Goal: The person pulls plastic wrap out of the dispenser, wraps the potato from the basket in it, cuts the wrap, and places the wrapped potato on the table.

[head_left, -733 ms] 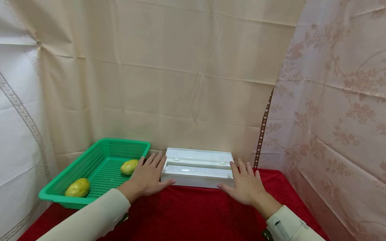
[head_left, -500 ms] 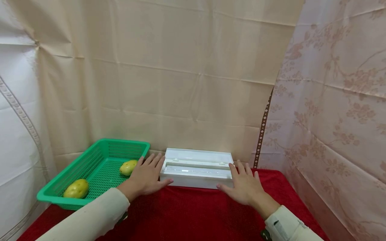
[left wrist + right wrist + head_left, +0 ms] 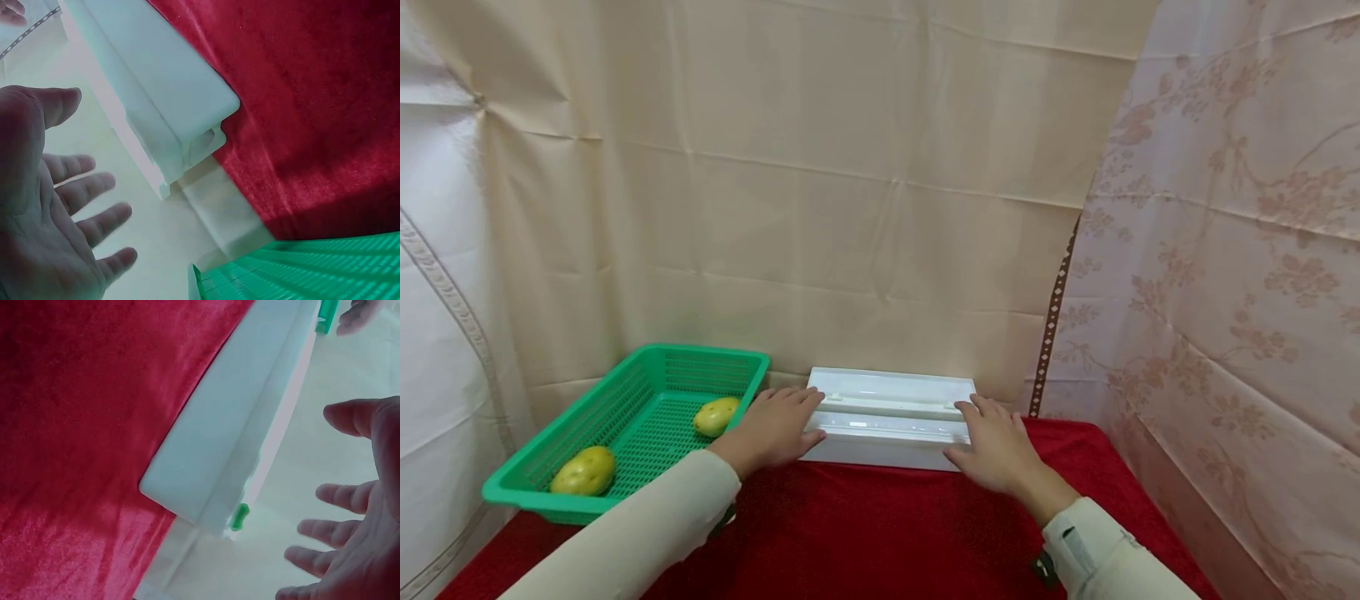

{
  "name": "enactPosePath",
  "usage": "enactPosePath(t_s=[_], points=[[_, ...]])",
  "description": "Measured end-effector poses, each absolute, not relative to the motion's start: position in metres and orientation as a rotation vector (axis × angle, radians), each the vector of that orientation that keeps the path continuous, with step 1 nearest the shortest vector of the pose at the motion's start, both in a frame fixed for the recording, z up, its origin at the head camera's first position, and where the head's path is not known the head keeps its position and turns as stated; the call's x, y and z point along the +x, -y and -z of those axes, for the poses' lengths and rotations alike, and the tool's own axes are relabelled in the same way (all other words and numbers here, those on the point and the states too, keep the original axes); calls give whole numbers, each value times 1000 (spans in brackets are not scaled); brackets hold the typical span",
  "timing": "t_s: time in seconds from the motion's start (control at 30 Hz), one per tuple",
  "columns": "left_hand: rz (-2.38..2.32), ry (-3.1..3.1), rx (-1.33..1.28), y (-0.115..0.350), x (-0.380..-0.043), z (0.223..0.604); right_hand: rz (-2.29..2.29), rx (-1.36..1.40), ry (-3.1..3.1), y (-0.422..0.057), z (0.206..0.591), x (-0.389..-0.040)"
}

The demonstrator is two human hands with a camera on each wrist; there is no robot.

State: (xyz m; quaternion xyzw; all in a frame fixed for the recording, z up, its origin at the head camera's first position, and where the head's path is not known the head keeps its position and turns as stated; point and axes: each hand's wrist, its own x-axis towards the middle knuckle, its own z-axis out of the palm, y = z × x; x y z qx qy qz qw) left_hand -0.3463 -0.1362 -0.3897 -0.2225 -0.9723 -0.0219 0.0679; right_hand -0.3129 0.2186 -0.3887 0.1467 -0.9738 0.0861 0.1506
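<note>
A long white plastic box (image 3: 880,452), much like a cling film dispenser, lies lengthwise at the back of the table with its lid (image 3: 891,386) tipped back. My left hand (image 3: 777,429) is over its left end, fingers spread and slightly bent. Over the right end, my right hand (image 3: 998,450) mirrors that pose. Both wrist views show space between the box and each hand, the left palm (image 3: 37,231) and the right palm (image 3: 369,550) holding nothing. A small green slider (image 3: 240,517) sits on the box's edge in the right wrist view.
Left of the box stands a green slotted basket (image 3: 501,490) holding two yellow, potato-like items, one at the front (image 3: 583,472) and one at the right (image 3: 716,417). Red cloth (image 3: 887,533) covers the table. A beige curtain (image 3: 850,208) hangs close behind the box.
Both hands have moved inward over the box's ends, and their fingers are more bent than before. The box and basket stay in place, with the view shifted slightly.
</note>
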Motion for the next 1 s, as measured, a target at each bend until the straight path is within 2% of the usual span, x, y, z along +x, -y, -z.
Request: enactPosePath(t_s=[0.63,1.0], points=[[152,2887,-692,124,-367,389,-383,640,2734,-204,406,-353],[101,2833,-674,126,-381,400,-356,647,2722,-205,416,-366]])
